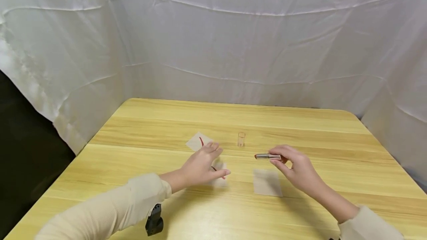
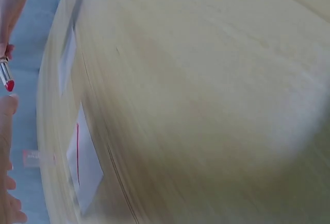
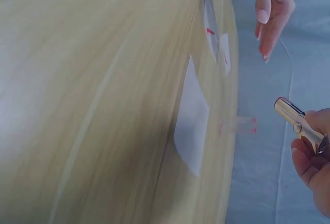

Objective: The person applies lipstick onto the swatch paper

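Note:
My right hand (image 1: 301, 167) pinches a silver lipstick (image 1: 267, 156) between thumb and fingers, held above the table. Its red tip (image 2: 10, 85) is exposed and points left. Below it lies a plain white paper square (image 1: 267, 184). The left hand (image 1: 200, 164), fingers extended and holding nothing, hovers over a second paper square (image 1: 219, 181), partly hiding it. That sheet bears a red line (image 2: 78, 152). Just beyond the left fingertips is a third paper square (image 1: 195, 142) with a red stroke (image 1: 201, 141). A clear cap (image 1: 241, 139) stands upright between the hands, farther back.
The wood-grain table (image 1: 160, 121) has a rounded far edge. Pale cloth (image 1: 233, 47) hangs behind it and along both sides. A black device (image 1: 154, 220) is attached beneath the left sleeve (image 1: 116, 203). A dark area shows at the far left.

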`<move>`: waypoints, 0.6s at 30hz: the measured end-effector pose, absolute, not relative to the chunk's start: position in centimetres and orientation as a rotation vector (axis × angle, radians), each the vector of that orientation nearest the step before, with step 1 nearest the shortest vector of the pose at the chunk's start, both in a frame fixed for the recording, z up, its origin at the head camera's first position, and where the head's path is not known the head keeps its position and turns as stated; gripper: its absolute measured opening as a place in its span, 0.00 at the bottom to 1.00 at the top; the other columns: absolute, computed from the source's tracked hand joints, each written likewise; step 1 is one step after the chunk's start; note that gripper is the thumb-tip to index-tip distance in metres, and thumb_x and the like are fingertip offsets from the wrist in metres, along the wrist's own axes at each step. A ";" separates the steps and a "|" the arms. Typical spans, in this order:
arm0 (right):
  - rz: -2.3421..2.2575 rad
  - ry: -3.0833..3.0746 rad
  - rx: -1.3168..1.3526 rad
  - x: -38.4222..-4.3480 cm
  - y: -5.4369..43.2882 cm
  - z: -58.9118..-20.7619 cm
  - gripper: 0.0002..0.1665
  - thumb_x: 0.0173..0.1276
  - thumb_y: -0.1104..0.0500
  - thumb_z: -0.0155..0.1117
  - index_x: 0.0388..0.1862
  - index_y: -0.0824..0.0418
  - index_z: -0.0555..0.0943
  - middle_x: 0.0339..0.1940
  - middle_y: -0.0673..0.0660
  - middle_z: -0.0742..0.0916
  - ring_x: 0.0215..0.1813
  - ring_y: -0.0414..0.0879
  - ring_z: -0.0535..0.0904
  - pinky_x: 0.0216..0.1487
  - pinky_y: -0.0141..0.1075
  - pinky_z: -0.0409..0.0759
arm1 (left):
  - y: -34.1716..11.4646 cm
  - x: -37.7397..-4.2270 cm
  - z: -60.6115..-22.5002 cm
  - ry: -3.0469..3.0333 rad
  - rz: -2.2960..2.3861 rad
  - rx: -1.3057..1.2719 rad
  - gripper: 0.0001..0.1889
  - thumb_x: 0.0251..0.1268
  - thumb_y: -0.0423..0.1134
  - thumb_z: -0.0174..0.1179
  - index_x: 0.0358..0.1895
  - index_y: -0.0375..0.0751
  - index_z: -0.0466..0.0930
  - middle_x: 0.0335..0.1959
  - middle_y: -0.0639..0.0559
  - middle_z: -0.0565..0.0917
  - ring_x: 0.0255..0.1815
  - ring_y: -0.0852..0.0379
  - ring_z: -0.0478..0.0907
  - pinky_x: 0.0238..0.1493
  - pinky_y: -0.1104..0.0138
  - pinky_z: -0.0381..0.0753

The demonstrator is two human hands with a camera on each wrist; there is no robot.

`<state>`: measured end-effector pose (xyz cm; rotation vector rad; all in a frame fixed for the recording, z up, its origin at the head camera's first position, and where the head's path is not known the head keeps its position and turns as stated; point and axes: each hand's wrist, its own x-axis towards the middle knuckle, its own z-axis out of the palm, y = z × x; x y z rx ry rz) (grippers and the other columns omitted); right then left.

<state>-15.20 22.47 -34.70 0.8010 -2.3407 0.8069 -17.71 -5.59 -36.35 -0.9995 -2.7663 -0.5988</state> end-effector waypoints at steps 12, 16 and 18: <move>0.804 -2.327 0.789 -14.8 24.2 -35.7 0.18 0.43 0.76 0.70 0.36 0.66 0.83 0.34 0.54 0.85 0.29 0.29 0.72 0.30 0.16 0.71 | -2.6 -17.3 -36.9 -2.795 -0.521 -1.109 0.35 0.59 0.59 0.57 0.61 0.34 0.70 0.64 0.38 0.70 0.66 0.44 0.67 0.64 0.57 0.70; 0.798 -2.324 0.779 -14.7 24.4 -35.9 0.18 0.42 0.76 0.71 0.36 0.66 0.83 0.33 0.53 0.85 0.29 0.28 0.72 0.30 0.16 0.71 | -1.7 -17.4 -37.0 -2.781 -0.475 -1.157 0.35 0.60 0.59 0.56 0.61 0.34 0.71 0.63 0.39 0.72 0.66 0.45 0.68 0.63 0.59 0.70; 0.792 -2.317 0.781 -14.7 24.5 -36.0 0.19 0.42 0.76 0.71 0.36 0.66 0.83 0.32 0.53 0.85 0.29 0.29 0.72 0.30 0.16 0.71 | -1.3 -17.4 -37.0 -2.771 -0.440 -1.172 0.35 0.60 0.60 0.55 0.61 0.34 0.71 0.63 0.39 0.72 0.65 0.45 0.68 0.63 0.60 0.71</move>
